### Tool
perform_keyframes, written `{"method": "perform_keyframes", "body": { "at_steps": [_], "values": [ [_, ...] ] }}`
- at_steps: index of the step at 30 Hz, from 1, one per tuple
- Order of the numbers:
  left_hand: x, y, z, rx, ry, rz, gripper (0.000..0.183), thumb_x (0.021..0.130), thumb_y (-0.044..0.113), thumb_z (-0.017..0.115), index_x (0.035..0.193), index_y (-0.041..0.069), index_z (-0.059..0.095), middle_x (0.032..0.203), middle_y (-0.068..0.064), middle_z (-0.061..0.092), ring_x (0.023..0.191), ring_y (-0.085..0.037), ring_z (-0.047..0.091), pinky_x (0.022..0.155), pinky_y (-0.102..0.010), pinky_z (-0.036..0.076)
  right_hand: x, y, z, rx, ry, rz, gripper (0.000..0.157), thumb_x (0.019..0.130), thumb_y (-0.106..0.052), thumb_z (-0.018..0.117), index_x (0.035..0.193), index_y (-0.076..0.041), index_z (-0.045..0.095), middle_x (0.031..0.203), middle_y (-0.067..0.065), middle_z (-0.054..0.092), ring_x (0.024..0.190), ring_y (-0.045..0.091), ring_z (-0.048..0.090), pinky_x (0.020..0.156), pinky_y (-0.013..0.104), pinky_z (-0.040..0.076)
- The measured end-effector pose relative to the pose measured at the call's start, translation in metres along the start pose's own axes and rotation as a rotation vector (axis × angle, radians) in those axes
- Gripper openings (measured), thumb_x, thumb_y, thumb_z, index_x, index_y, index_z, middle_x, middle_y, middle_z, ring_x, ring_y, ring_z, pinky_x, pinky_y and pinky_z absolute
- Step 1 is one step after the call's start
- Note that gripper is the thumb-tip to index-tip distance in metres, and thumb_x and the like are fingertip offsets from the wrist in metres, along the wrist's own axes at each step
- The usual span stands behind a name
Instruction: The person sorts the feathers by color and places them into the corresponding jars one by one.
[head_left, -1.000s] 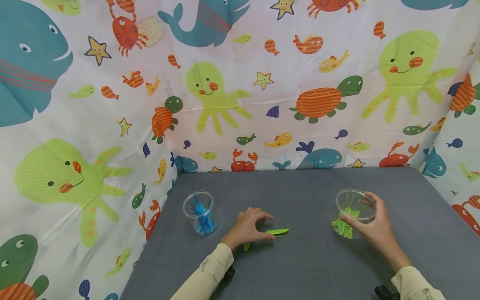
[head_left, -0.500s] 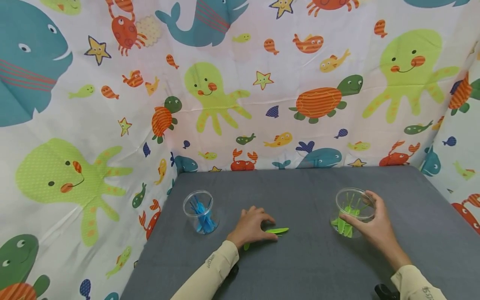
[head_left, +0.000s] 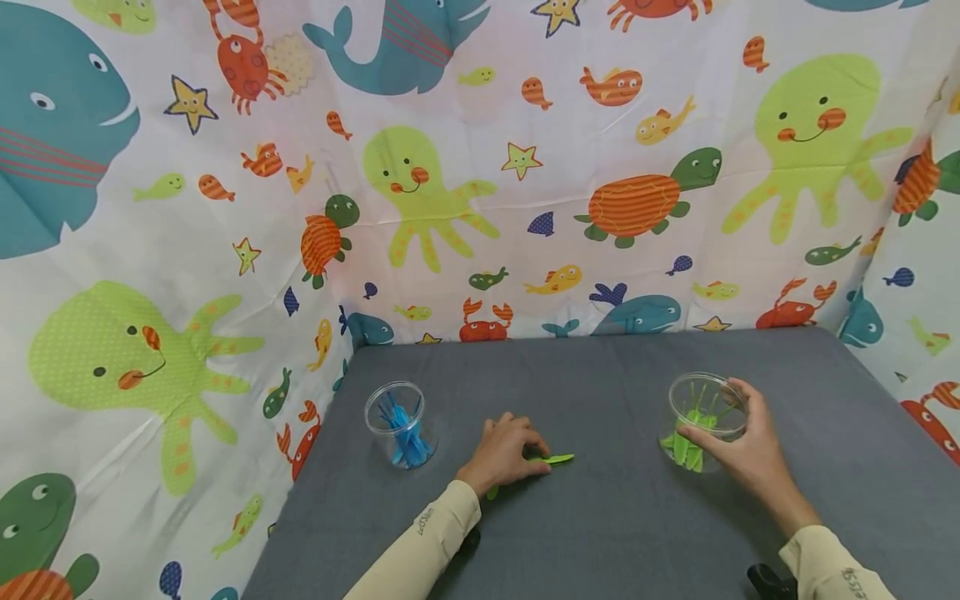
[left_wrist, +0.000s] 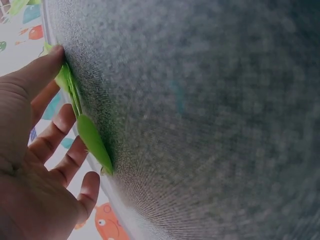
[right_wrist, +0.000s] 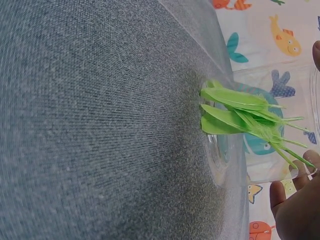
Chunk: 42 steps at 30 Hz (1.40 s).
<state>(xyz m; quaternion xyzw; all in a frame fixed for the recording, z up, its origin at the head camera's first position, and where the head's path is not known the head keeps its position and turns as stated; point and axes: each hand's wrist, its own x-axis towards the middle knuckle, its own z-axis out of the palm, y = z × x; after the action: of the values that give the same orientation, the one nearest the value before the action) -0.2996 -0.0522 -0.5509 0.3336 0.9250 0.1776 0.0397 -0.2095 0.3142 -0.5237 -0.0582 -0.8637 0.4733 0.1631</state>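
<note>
My left hand (head_left: 504,454) is low over the table, thumb and forefinger pinching a lime-green leaf-shaped piece (head_left: 561,459) with a thin stem. In the left wrist view, the green piece (left_wrist: 94,140) lies along the tabletop beside the other, loosely bent fingers. Another bit of green (head_left: 492,493) shows below the palm, partly hidden by the hand. My right hand (head_left: 738,446) grips a clear cup (head_left: 701,374) from its right side, thumb in front and fingers behind. Inside it, several similar green pieces (right_wrist: 235,112) stand with thin stems upward.
At the left of the grey table (head_left: 600,525) stands a second clear cup (head_left: 395,383) holding several blue pieces (head_left: 408,442). A white curtain (head_left: 450,283) printed with sea animals hangs behind the table and along its sides.
My left thumb and forefinger have come closer together around the green piece, after a slight shift to the right. The right hand and its cup stay nearly in place.
</note>
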Motion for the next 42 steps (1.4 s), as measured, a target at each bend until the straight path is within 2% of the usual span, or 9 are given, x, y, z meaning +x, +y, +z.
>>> {"method": "perform_keyframes", "body": {
  "at_steps": [6,15,22,29,35,42],
  "values": [
    [-0.002,-0.001,0.001,0.011,0.034,0.018,0.011,0.087,0.041,0.08,0.096,0.035,0.081,0.091,0.013,0.06,0.079,-0.006,0.037,0.073,-0.03,0.02,-0.002,0.001,0.0,0.008,-0.001,-0.013,0.109,0.083,-0.029,0.085,0.161,-0.006,0.013,0.157,0.029,0.031,0.136,0.049,0.033,0.099,0.077,0.03],
    [-0.003,-0.002,0.004,-0.046,0.075,0.023,0.012,0.09,0.041,0.078,0.1,0.035,0.08,0.096,0.013,0.063,0.084,-0.005,0.042,0.076,-0.03,0.023,-0.002,-0.001,0.001,0.004,0.009,0.004,0.11,0.082,-0.031,0.086,0.161,-0.006,0.013,0.157,0.03,0.031,0.137,0.048,0.033,0.1,0.077,0.031],
    [-0.005,0.004,0.0,-0.214,0.115,0.083,0.011,0.09,0.038,0.078,0.1,0.035,0.079,0.102,0.014,0.064,0.096,-0.007,0.05,0.085,-0.031,0.028,-0.004,-0.001,0.001,-0.005,0.017,-0.004,0.11,0.082,-0.03,0.086,0.16,-0.005,0.014,0.156,0.03,0.032,0.136,0.048,0.034,0.099,0.075,0.031],
    [-0.002,0.012,-0.009,-0.373,0.127,0.103,0.011,0.09,0.038,0.077,0.1,0.036,0.077,0.104,0.017,0.064,0.1,-0.011,0.053,0.09,-0.034,0.031,-0.006,-0.003,0.002,-0.004,0.016,0.002,0.109,0.083,-0.031,0.086,0.16,-0.005,0.013,0.157,0.03,0.031,0.137,0.048,0.033,0.098,0.075,0.031],
    [0.004,0.021,-0.017,-0.398,0.148,0.116,0.01,0.09,0.038,0.077,0.1,0.036,0.077,0.103,0.018,0.063,0.103,-0.011,0.053,0.093,-0.036,0.031,-0.007,-0.002,0.003,-0.011,0.022,0.004,0.109,0.082,-0.031,0.086,0.161,-0.006,0.014,0.156,0.03,0.032,0.136,0.048,0.034,0.098,0.074,0.031],
    [0.008,0.028,-0.021,-0.455,0.161,0.14,0.01,0.091,0.035,0.077,0.1,0.035,0.077,0.103,0.014,0.065,0.108,-0.021,0.056,0.096,-0.04,0.031,-0.009,-0.002,0.004,-0.013,0.027,-0.009,0.109,0.082,-0.031,0.086,0.16,-0.006,0.014,0.156,0.03,0.032,0.136,0.048,0.033,0.097,0.074,0.031]
  ]
}}
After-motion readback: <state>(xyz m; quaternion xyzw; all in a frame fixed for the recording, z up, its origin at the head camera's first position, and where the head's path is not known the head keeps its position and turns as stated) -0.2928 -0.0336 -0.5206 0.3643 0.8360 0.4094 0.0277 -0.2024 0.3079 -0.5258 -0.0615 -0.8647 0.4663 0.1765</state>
